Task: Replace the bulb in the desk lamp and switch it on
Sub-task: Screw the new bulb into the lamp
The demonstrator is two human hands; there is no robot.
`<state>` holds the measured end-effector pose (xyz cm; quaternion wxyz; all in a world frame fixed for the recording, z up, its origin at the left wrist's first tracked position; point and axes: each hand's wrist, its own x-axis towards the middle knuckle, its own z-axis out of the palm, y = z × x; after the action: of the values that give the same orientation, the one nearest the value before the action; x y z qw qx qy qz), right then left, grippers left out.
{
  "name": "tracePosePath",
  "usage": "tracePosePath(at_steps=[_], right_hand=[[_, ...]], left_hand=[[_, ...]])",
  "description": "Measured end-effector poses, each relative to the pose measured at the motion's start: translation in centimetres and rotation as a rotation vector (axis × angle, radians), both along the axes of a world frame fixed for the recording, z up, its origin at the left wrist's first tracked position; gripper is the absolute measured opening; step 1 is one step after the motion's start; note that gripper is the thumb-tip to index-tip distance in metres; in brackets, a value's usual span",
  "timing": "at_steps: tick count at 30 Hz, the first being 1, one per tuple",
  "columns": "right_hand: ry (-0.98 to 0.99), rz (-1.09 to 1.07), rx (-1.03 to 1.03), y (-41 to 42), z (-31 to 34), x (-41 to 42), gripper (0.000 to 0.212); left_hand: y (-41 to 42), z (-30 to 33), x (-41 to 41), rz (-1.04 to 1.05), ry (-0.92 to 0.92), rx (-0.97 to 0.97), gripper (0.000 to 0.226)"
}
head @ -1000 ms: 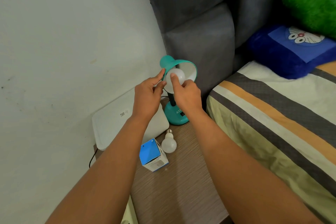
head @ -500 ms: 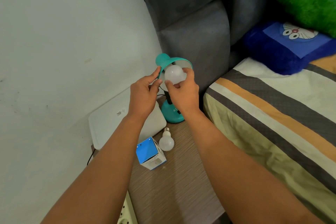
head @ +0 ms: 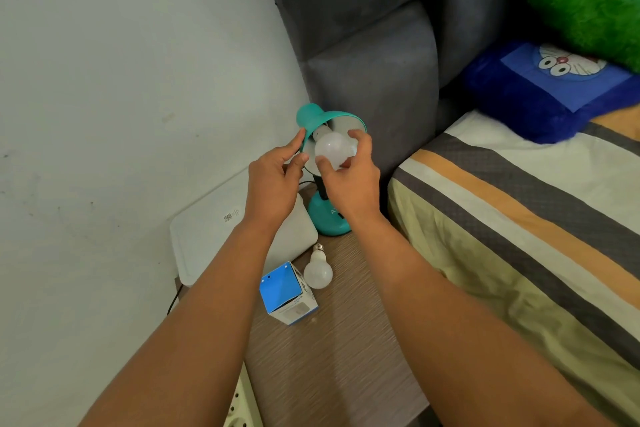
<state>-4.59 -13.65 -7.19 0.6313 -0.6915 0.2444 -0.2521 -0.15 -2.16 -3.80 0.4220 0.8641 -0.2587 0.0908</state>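
Head view shows our right hand (head: 348, 180) curled around the bulb (head: 334, 149) at the mouth of the lamp (head: 329, 218); thumb and fingertips grasp its white globe, and its neck points into the shade (head: 313, 116). We cannot tell how far the base sits in the socket. Our left hand (head: 272, 184) steadies the shade, with the index finger laid along the teal rim and the thumb just below it, pinching that edge lightly; the other fingers are loosely bent.

The lamp stands on the nightstand (head: 332, 350), its round teal base near the back edge, partly hidden behind our right wrist. A second bulb (head: 318, 270) lies on its side in front of the base, screw cap pointing toward the lamp. Just beside it, touching or nearly so, sits a small blue-and-white box (head: 287, 293), tilted.

Left of the lamp, a flat white device (head: 214, 229) leans between wall and nightstand. A power strip (head: 242, 406) shows at the bottom edge. Behind stands a grey headboard (head: 367, 45); to the right lies a striped bed (head: 519, 225) with a blue pillow (head: 540, 94) and a green plush (head: 588, 0).
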Motion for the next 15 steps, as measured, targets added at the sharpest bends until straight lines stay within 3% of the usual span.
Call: tracePosePath(at_steps=[3,9,15], right_hand=[[0.076,-0.004,0.031,0.1,0.3,0.4,0.050],[0.037,-0.028,0.151,-0.1,1.3,0.3,0.057],[0.004,0.094,0.053,-0.2,0.8,-0.1,0.059]], left_hand=[[0.0,0.0,0.0,-0.002,0.006,0.007,0.041],[0.0,0.1,-0.2,0.007,0.013,0.007,0.041],[-0.1,0.0,-0.1,0.002,0.012,0.015,0.041]])
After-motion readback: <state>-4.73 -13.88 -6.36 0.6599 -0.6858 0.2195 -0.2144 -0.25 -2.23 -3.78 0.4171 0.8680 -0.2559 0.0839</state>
